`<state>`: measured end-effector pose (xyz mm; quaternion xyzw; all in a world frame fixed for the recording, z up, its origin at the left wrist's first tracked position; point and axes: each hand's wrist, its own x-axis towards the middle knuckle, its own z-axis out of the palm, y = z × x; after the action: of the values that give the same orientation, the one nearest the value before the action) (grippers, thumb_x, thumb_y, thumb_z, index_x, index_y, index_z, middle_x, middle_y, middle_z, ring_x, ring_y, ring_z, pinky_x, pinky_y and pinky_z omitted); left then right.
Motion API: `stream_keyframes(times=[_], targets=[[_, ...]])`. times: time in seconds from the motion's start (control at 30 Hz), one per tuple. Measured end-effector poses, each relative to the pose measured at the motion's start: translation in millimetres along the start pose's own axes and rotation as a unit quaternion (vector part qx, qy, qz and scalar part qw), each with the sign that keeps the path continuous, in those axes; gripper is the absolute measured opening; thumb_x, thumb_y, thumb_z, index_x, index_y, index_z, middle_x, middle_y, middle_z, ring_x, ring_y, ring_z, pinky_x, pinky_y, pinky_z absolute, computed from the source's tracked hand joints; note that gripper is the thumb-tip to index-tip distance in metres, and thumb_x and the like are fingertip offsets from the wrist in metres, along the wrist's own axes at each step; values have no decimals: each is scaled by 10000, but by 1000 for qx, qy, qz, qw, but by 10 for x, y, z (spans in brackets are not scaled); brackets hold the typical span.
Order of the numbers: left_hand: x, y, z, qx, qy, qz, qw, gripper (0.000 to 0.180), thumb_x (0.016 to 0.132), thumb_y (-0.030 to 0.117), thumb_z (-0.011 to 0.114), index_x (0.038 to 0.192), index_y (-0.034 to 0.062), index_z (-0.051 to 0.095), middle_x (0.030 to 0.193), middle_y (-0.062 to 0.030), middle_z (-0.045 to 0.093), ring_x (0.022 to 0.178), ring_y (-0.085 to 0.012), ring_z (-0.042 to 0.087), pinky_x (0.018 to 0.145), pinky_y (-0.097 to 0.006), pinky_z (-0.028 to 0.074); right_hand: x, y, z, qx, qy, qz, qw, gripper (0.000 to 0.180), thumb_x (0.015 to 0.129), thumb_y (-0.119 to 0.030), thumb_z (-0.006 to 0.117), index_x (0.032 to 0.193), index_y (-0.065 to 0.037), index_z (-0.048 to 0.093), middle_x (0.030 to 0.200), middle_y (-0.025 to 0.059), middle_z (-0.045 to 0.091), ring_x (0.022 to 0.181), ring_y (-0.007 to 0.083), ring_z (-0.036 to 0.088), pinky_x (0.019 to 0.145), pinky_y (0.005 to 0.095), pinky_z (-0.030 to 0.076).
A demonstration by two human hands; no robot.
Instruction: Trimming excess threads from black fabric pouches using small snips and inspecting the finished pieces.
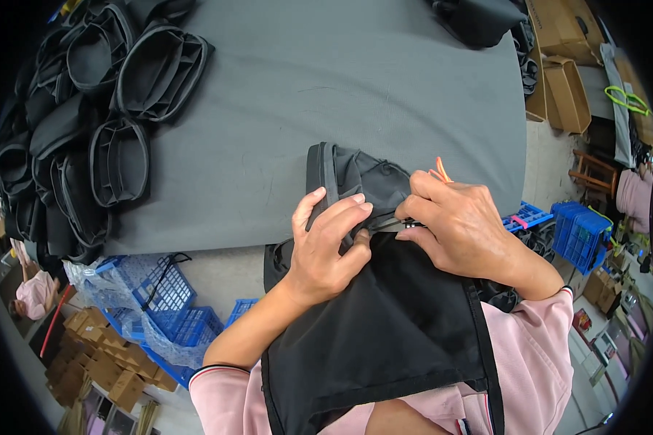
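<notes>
A black fabric pouch (363,172) with a zipper-like edge rests at the near edge of the grey table, close to my body. My left hand (330,250) grips its left side, fingers spread over the edge band and thumb pressed in below. Against the pouch's right side, my right hand (453,221) is closed round a small metal tool (409,225), perhaps snips. Most of that tool is hidden by the fingers. An orange piece (440,171) pokes out above the same hand; whether it belongs to the tool, I cannot tell.
Many similar black pouches (163,72) are heaped along the table's (268,94) left side. More black pouches (479,22) lie at its far right. Blue plastic crates (159,290) stand below on the left, others (580,235) on the right. Cardboard boxes (566,90) stand beyond the right edge.
</notes>
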<state>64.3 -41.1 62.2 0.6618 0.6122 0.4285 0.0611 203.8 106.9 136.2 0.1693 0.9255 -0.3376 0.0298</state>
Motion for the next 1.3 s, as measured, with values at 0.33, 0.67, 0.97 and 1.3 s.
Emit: stream_keyframes(times=[0.33, 0.67, 0.97, 1.3], targets=[[-26, 29, 8, 19, 9, 5, 1000, 232, 672, -13, 664, 628, 67, 451, 1063, -80, 549, 1013, -221, 580, 962, -492, 330, -47, -10, 50, -8, 20, -7, 1000, 224, 649, -95, 736, 761, -47, 548, 797, 58, 472, 638, 249, 575, 504, 364, 411], [-52, 52, 29, 27, 11, 7, 1000, 214, 692, -6, 655, 653, 68, 458, 1062, -85, 547, 1011, -217, 581, 967, -480, 323, -62, -7, 91, 31, 24, 23, 999, 185, 683, -116, 716, 777, -60, 566, 810, 52, 496, 604, 268, 568, 501, 370, 429], [-107, 53, 42, 21, 27, 5, 999, 187, 696, 23, 664, 696, 69, 483, 1072, -83, 548, 1003, -214, 591, 970, -471, 320, -52, 4, 98, 10, -6, 36, 999, 174, 695, -118, 713, 761, -52, 566, 798, 63, 513, 651, 264, 588, 536, 377, 441], [-118, 52, 34, 21, 22, 12, 999, 192, 701, 39, 673, 691, 70, 484, 1098, -87, 539, 1004, -213, 588, 968, -474, 321, -105, 7, 115, 96, 14, 90, 991, 171, 701, -128, 716, 769, -50, 580, 772, 62, 528, 653, 266, 578, 547, 379, 430]])
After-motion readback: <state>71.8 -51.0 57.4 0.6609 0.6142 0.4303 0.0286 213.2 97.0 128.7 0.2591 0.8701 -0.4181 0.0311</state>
